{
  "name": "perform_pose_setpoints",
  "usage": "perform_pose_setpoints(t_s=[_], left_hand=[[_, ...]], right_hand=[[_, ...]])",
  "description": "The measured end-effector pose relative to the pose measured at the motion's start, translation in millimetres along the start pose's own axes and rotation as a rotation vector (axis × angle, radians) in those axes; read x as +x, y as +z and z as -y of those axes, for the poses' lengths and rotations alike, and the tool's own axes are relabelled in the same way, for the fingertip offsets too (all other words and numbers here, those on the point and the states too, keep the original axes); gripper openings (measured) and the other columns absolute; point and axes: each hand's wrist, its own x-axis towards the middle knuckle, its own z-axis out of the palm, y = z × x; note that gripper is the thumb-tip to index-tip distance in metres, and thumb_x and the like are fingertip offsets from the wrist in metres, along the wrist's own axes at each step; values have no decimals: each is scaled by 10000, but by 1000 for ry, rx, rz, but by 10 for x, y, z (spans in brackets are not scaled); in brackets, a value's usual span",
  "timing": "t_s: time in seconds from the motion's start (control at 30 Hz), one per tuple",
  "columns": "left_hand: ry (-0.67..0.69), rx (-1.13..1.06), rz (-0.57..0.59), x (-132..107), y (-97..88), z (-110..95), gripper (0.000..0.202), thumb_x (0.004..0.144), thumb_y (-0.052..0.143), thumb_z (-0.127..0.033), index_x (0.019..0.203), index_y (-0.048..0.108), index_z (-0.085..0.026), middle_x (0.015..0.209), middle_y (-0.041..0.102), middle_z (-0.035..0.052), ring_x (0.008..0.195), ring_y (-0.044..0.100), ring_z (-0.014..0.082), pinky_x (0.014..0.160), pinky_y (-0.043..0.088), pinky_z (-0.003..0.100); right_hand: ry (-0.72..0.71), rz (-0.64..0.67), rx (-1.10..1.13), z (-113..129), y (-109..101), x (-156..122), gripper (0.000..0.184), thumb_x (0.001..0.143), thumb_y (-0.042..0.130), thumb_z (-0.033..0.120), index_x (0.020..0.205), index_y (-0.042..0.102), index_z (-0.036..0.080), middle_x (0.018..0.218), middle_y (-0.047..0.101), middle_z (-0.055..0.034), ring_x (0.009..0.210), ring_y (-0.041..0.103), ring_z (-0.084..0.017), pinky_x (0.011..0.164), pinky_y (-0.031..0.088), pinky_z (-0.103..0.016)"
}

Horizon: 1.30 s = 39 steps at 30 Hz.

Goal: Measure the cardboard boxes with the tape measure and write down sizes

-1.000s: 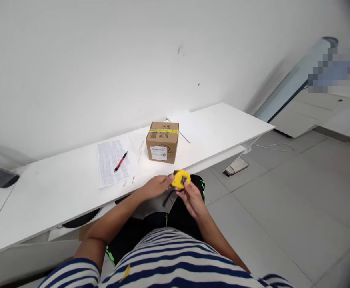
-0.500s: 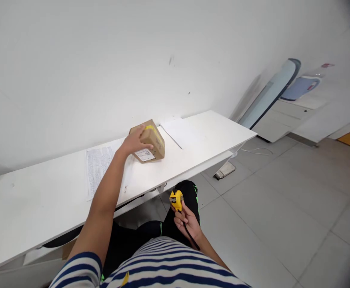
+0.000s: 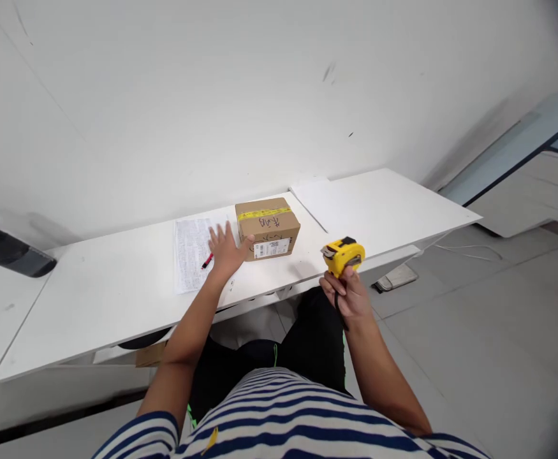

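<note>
Long white tabletop (image 3: 116, 280): left hand (image 3: 228, 256), splayed, beside a brown rectangular cardboard box (image 3: 271, 228) standing there, contact unclear, apparently already sealed; right hand (image 3: 351, 298) clasping a rounded yellow tape measure (image 3: 343, 257), seemingly not yet extended.

Table (image 3: 403, 204): against wall (image 3: 212, 95). Box (image 3: 268, 224): on table, mid-length. Sheet (image 3: 187, 248): left of box; pen (image 3: 207, 261) on top. Second sheet (image 3: 319, 199): right of box. Left hand (image 3: 229, 255): between pen and box. Tape measure (image 3: 345, 256): in right hand (image 3: 351, 296), right of box, at front table edge.
</note>
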Motion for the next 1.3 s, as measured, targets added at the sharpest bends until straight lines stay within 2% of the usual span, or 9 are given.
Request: perform_pose_setpoints(t_s=[0.1, 0.2, 0.3, 0.43, 0.73, 0.9, 1.07, 1.2, 1.3], left_hand=[[-44, 85, -265, -144, -181, -247, 684, 928, 526, -629, 1428, 514, -163, 1574, 450, 208, 1529, 291, 382, 1240, 190, 597], [-2, -278, 86, -324, -340, -451, 693, 958, 304, -741, 1113, 672, -175, 1163, 710, 165, 1144, 646, 299, 1044, 469, 473], [-72, -670, 544, -431, -416, -557, 742, 879, 330, -848, 784, 637, -179, 711, 656, 74, 678, 629, 186, 725, 522, 349], [-145, -878, 590, -391, -426, -530, 639, 799, 558, -824, 658, 491, -204, 543, 465, -31, 533, 470, 111, 608, 444, 282], [4, -715, 737, -280, -298, -463, 722, 788, 451, -891, 766, 639, -195, 624, 542, 15, 584, 490, 142, 584, 411, 296], [-107, -805, 537, -288, -327, -454, 531, 765, 719, -691, 705, 587, -180, 584, 455, -42, 517, 356, 79, 531, 331, 246], [-306, -959, 254, 172, -680, -205, 458, 730, 788, -510, 670, 444, -213, 527, 309, -98, 483, 303, 65, 528, 363, 220], [-346, -763, 209, 610, -807, -72, 445, 785, 696, -518, 661, 382, -229, 552, 355, -74, 501, 343, 84, 525, 367, 228], [-284, -473, 262, 727, -655, -59, 416, 738, 742, -526, 674, 478, -211, 605, 486, -32, 552, 428, 102, 547, 381, 237]], right_hand=[[-81, 114, -167, -20, 382, 223, 506, 596, 952, 479, 867, 598, 238, 679, 569, 96, 402, 233, -3, 401, 316, -175], [-138, 254, -309, -104, 645, 403, 581, 549, 973, 472, 947, 616, 245, 791, 654, 48, 555, 531, -67, 525, 476, -209], [-171, 401, -458, -105, 751, 537, 628, 550, 977, 428, 1053, 644, 256, 940, 714, 0, 819, 687, -160, 734, 590, -301], [-182, 482, -610, 5, 696, 639, 612, 586, 963, 368, 1119, 688, 246, 1022, 750, -30, 918, 725, -203, 815, 618, -362], [-171, 433, -606, -116, 633, 531, 623, 631, 938, 421, 1179, 716, 225, 1044, 778, -51, 960, 748, -228, 872, 625, -380], [-196, 364, -623, 7, 452, 636, 608, 577, 967, 362, 1120, 734, 220, 992, 781, -40, 897, 743, -215, 817, 632, -360], [-292, 160, -484, 462, -91, 1194, 497, 585, 943, 384, 1011, 744, 221, 830, 723, 2, 638, 614, -116, 541, 526, -235], [-209, 162, -324, 691, -455, 1656, 528, 570, 923, 336, 1050, 708, 289, 767, 623, 83, 468, 331, -14, 434, 345, -170], [-119, 163, -330, 608, -444, 1851, 600, 562, 918, 308, 1116, 688, 310, 786, 616, 94, 492, 360, -17, 459, 352, -163]])
